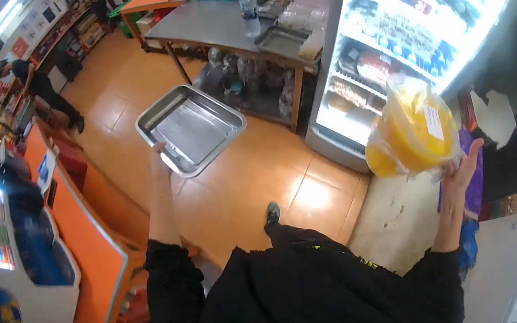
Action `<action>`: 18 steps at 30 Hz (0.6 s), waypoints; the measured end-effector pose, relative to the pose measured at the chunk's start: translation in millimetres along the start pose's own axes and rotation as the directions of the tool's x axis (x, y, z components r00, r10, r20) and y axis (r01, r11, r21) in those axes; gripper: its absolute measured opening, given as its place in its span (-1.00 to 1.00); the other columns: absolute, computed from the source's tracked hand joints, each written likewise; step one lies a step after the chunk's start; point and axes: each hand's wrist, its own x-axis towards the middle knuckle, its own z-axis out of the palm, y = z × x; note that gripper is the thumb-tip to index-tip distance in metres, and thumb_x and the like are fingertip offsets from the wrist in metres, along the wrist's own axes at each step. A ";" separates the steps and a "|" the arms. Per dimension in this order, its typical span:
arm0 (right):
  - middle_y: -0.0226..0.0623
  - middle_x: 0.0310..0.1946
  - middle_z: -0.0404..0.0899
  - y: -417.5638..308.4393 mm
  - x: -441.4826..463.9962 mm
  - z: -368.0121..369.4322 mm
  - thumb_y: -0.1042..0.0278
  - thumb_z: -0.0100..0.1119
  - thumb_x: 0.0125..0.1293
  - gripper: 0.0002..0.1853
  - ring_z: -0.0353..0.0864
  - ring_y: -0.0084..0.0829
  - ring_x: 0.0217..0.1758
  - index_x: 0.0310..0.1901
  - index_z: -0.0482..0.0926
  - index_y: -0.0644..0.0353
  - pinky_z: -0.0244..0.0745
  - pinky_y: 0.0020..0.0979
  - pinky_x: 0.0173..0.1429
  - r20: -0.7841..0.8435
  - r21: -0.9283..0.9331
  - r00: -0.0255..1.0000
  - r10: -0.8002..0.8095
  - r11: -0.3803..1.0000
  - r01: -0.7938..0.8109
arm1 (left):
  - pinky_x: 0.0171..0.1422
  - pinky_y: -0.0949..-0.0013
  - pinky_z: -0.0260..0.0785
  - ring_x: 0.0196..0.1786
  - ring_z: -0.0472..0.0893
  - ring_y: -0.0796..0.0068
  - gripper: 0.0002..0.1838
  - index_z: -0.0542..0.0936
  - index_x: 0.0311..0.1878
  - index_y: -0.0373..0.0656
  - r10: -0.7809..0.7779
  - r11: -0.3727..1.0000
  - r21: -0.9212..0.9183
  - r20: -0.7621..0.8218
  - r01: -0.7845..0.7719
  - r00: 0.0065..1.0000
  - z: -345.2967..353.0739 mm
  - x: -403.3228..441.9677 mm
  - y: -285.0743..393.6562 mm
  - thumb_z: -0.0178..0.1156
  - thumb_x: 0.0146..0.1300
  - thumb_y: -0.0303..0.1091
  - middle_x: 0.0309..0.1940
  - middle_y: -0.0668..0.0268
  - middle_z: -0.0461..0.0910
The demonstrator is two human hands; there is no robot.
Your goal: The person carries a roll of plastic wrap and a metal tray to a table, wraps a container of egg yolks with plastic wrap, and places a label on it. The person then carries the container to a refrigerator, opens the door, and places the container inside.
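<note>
My left hand (161, 155) is closed on the near left rim of a shallow rectangular metal tray (199, 127), which is held out over the floor with nothing in it. My right hand (461, 171) supports a clear plastic bag (411, 134) from below, its thumb stretched out to the side. Inside the bag is a thick, bright yellow mass with a rounded outline, and a white label (434, 123) sits on the front. What the yellow food is, I cannot tell. Most fingers of the right hand are hidden behind the bag.
A lit glass-door fridge (381, 40) full of goods stands behind the bag. Ahead is a metal work table (203, 25) with a water bottle (249, 7) and trays. An orange counter (84, 236) runs along my left. Another person (44, 87) stands at the far left.
</note>
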 end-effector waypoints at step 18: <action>-0.55 -0.81 0.25 93.7 146.6 195.9 -0.46 -0.21 0.03 -0.16 0.04 -0.71 -0.85 -0.27 0.40 0.43 -0.08 -0.67 -0.76 -0.791 0.029 0.584 -0.185 0.941 0.337 | 0.01 0.15 0.31 -0.05 0.41 0.04 -0.59 0.28 0.06 -0.38 -0.131 0.972 -0.169 0.191 0.164 0.973 202.7 676.4 -30.2 -0.14 0.16 -0.36 -0.03 0.09 0.39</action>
